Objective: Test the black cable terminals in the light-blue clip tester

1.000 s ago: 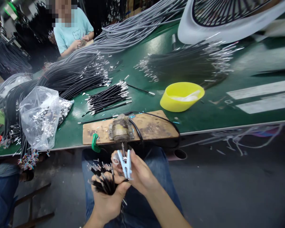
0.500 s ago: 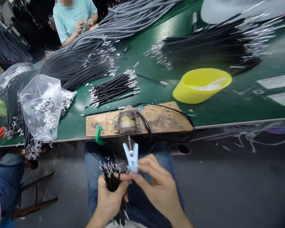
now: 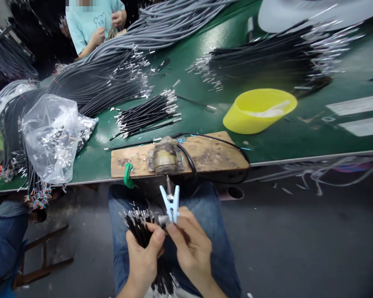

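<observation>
Fingers [image 3: 157,236] of the left hand [image 3: 143,260] wrap closely round a thick bundle of thin black cables with silvery ends [image 3: 138,225], held upright above the person's lap, the thumb pressed along its side. The fingers of the right hand [image 3: 192,250] draw together at the lower end of a light-blue plastic clothespin [image 3: 170,205]; whether they pinch it or a cable behind it, I cannot tell. A small grey cylindrical piece [image 3: 163,220] sits between the hands, just beside the clothespin. Above, a thin metal shaft [image 3: 168,185] runs from a grimy, yellowish motor-like cylinder [image 3: 165,159] on a worn wooden board [image 3: 209,151] down to the clothespin's spread legs. The work looks midway to me: the fist is full, and a heap of short black cables with silvery tips [image 3: 146,114] lies on the green table [image 3: 202,118] behind the board. Which of these are finished and which are waiting does not show. The bundle's middle is hidden by the left hand, its lower ends are cut off by my line of sight, and the long black cables [image 3: 261,58] beyond the bright yellow oval cup [image 3: 251,120] are smeared by blur.
</observation>
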The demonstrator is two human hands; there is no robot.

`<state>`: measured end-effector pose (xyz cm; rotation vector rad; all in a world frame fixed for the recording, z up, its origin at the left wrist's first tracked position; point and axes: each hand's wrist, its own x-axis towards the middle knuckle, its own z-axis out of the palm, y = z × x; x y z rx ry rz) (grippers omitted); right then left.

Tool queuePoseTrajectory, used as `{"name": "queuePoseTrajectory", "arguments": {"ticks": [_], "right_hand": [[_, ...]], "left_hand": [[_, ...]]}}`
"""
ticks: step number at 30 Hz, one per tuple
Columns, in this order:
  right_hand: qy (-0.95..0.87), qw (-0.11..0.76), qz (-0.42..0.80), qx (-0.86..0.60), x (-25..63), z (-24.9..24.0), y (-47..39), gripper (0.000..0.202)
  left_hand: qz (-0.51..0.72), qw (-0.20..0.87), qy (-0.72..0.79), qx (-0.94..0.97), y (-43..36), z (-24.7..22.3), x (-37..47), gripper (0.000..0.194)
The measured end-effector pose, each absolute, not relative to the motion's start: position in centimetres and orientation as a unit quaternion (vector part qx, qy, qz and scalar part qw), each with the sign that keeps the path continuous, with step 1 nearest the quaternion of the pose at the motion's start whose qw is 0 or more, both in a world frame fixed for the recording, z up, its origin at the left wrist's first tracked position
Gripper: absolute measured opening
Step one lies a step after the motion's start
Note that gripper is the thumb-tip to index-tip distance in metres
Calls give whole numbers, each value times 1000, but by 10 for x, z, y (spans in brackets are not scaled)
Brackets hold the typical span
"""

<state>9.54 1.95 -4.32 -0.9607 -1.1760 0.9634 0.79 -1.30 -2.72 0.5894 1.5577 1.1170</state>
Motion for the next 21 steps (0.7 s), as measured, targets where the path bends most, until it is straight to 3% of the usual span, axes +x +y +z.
{"name": "queuePoseTrajectory", "arguments": {"ticks": [4,7,12,18,21], "right_hand": [[-375,578,629,-361,96,-56,22,26],[-355,548,672,-349,103,-57,29,30],[-460,538,607,-361,117,-45,36,17],[-415,551,625,-366,109,-44,28,26],[-477,612,474,-416,106,-43,24,17]], "left_hand": [[471,554,639,253,-11,-26,8,45],[465,565,629,264,-10,-25,5,44],[451,597,611,259,-7,-25,1,44],[458,583,612,275,-7,-22,2,37],[472,564,618,279,-6,-21,4,36]]}}
